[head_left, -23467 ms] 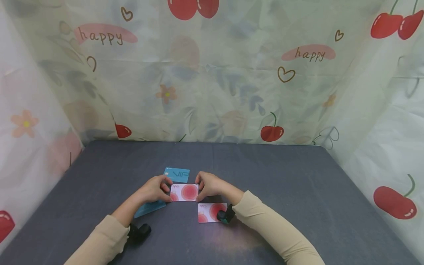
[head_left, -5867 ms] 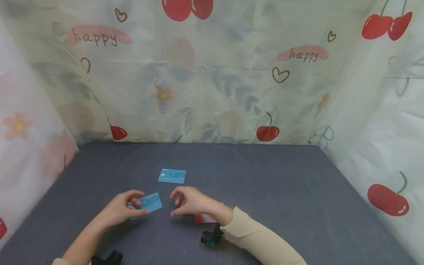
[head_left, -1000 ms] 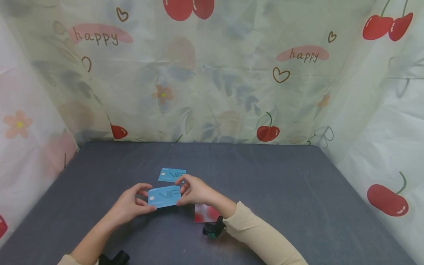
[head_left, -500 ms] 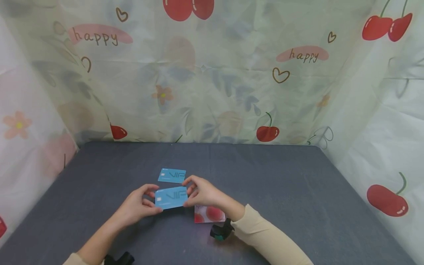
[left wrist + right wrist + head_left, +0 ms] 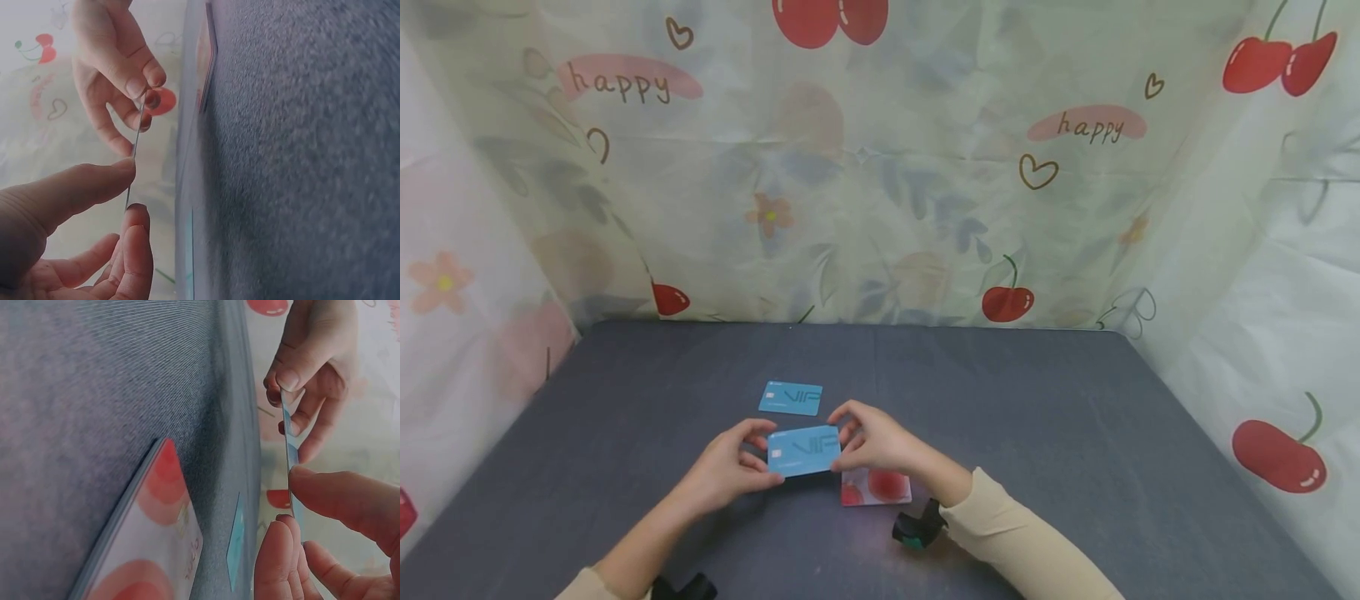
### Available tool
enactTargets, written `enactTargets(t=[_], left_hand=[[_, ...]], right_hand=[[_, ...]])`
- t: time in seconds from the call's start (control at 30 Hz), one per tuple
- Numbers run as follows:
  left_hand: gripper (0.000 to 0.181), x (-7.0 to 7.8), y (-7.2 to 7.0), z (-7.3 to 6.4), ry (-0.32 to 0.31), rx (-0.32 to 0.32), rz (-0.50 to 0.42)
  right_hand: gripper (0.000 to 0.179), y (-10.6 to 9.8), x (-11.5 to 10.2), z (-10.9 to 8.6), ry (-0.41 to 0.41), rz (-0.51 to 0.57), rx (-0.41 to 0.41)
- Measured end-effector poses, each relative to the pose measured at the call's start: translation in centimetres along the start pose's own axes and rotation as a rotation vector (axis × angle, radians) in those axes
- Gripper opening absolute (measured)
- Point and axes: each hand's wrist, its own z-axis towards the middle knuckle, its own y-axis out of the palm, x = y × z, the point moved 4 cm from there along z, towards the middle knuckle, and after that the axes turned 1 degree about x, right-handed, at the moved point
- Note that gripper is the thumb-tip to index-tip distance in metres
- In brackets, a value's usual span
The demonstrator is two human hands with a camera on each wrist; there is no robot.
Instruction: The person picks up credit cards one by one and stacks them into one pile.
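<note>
Both hands hold a light-blue card [image 5: 803, 452] printed "VIP", raised off the table and slightly tilted. My left hand [image 5: 730, 467] pinches its left end between thumb and fingers; my right hand [image 5: 880, 442] pinches the right end the same way. In the left wrist view this card [image 5: 137, 134] appears edge-on as a thin line. Behind it, a second blue VIP card [image 5: 790, 398] lies flat on the table. Under the right hand sits a pink-and-white card [image 5: 880, 492] with red circles; the right wrist view shows layered edges below the pink card [image 5: 159, 519], like a small stack.
The dark grey table [image 5: 1037, 417] stretches out around the cards. A patterned curtain [image 5: 880, 233] with cherries and "happy" lettering hangs along its back and sides. Black wrist cameras [image 5: 917, 527] are strapped below both hands.
A pink card was held 23.5 seconds ago; later the left hand had a blue card at the left. Over the last second both hands moved that blue card right, toward the pink one.
</note>
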Motion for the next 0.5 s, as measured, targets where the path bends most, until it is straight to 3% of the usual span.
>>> enactTargets(t=[0.5], left_hand=[[0.065, 1.0, 1.7, 0.1, 0.033, 0.009, -0.038]], right_hand=[[0.049, -1.0, 0.8, -1.2, 0.003, -0.052, 0.020]])
